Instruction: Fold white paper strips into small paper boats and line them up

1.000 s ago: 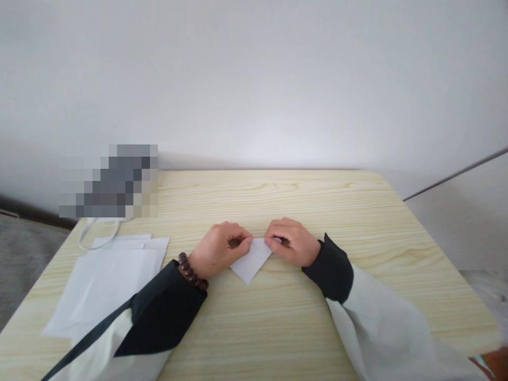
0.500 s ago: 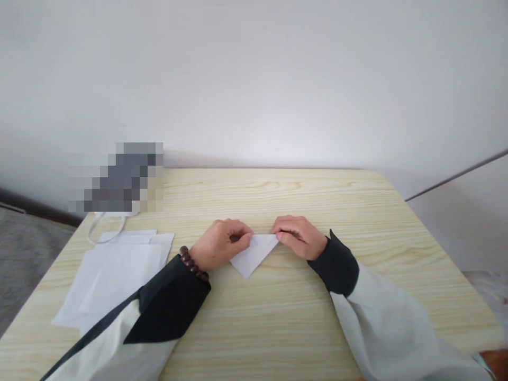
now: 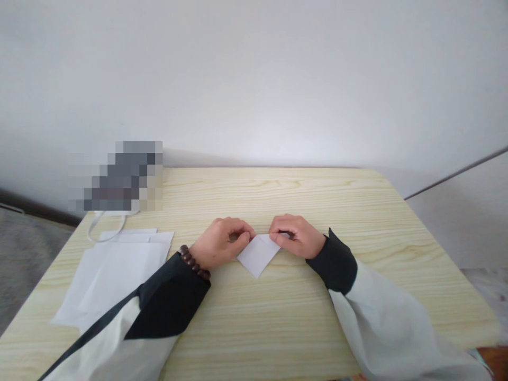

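Pinching a folded white paper (image 3: 257, 258) at its far edge, both hands (image 3: 223, 243) (image 3: 298, 236) slightly apart.

Table (image 3: 341, 196): I can pass between right hand (image 3: 299, 236) and wall (image 3: 254, 90).
Left: paper sheets (image 3: 113, 275) and white cord (image 3: 122, 227) obstruct me.

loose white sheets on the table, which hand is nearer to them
Left. The left hand is right of the loose white sheets, at the left side of the folded paper; the right hand is farther off, at the paper's right side.
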`<state>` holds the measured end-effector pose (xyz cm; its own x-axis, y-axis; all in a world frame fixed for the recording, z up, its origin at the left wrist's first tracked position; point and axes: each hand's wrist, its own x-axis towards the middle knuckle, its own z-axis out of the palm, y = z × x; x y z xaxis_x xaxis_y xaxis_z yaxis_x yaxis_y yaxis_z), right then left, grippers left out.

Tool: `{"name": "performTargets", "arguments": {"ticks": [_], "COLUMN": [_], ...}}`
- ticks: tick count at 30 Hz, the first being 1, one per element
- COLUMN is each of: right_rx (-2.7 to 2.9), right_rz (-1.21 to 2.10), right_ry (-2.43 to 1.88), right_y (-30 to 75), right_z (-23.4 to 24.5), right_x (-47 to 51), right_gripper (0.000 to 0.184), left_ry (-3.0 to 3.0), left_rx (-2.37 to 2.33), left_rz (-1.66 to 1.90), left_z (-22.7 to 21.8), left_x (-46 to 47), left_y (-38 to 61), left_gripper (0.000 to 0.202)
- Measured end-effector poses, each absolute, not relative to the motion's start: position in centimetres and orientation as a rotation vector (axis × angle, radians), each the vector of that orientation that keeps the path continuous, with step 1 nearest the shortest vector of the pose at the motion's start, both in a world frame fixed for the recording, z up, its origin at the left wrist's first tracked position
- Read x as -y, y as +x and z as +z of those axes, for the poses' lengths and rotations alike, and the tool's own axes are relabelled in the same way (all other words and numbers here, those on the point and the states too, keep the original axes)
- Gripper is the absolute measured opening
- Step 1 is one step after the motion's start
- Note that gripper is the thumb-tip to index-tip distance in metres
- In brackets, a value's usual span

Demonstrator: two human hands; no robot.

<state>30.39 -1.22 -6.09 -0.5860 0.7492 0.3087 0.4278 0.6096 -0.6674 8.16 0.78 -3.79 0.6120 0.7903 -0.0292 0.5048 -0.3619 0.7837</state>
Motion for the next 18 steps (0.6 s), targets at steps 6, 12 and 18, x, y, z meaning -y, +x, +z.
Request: {"name": "performTargets", "arguments": {"ticks": [6,12,18], "right_rx": [2.313,2.342,2.352], "right_rz": [0.578,0.592,0.656], "right_ry": [-0.982,-0.923,-0.881], "right_y": [29.4,30.0,31.1], "right_z": [-6.5,-6.3,-6.0], "right_x": [1.6,1.4,1.0], "right_gripper": [0.022,0.019,0.019], "left_ry": [2.246,2.234,2.17], "left_rx": [-0.969,-0.988,-0.998], "left_rz": [0.458,0.435,0.411], "left_z": [-4.1,-4.0,-3.8], "left_x": [-0.5,-0.8,-1.0], "left_y": [8.8,8.7,8.2], "left_gripper": [0.025,0.026,0.023]}}
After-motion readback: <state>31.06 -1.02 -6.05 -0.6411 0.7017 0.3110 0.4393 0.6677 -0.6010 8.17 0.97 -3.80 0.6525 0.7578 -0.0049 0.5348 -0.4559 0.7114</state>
